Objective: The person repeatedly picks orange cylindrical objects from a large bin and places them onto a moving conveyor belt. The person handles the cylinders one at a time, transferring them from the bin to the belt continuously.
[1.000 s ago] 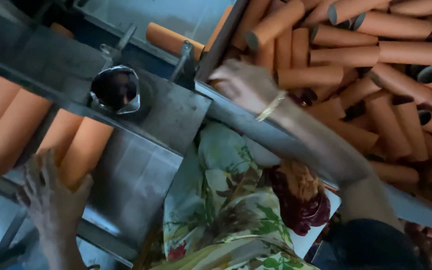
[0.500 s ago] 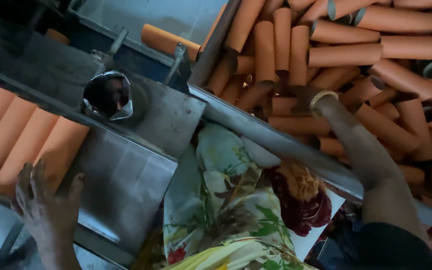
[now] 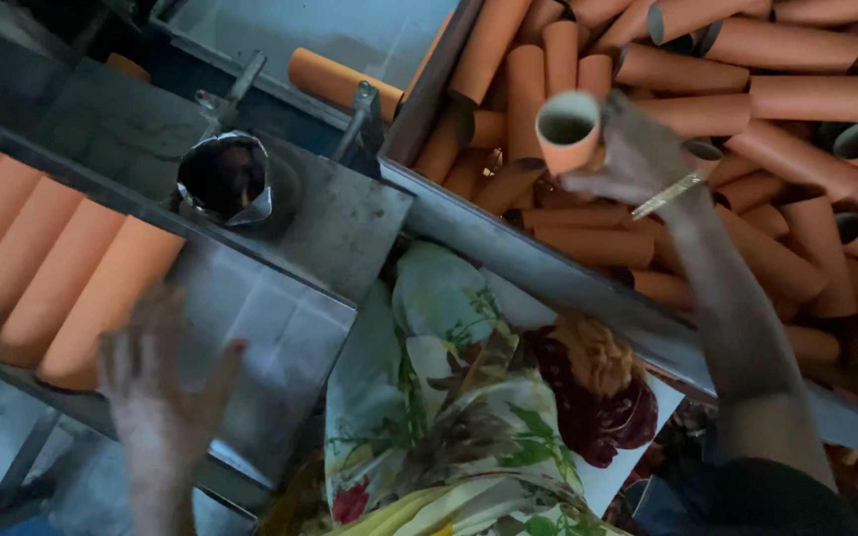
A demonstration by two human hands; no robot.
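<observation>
Orange cardboard tube point(image 3: 568, 127) is being lifted open-end-up from the bin pile point(image 3: 796, 119), right hand point(image 3: 638, 159) grip closed on it, while left hand point(image 3: 156, 397), blurred, seemingly open-fingered, is resting beside the counter point(image 3: 280, 298) tubes point(image 3: 52, 268).

Scene is looking dim, light coming in weakly from the upper right onto the orange tubes point(image 3: 806, 94). My left hand point(image 3: 156, 397) is smearing with motion blur. Metal tabletop point(image 3: 280, 298) is picking up dull glare; corners are falling into shadow.

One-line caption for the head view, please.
Right hand lifts an orange tube from the bin; left hand rests by the tray's tubes.
</observation>
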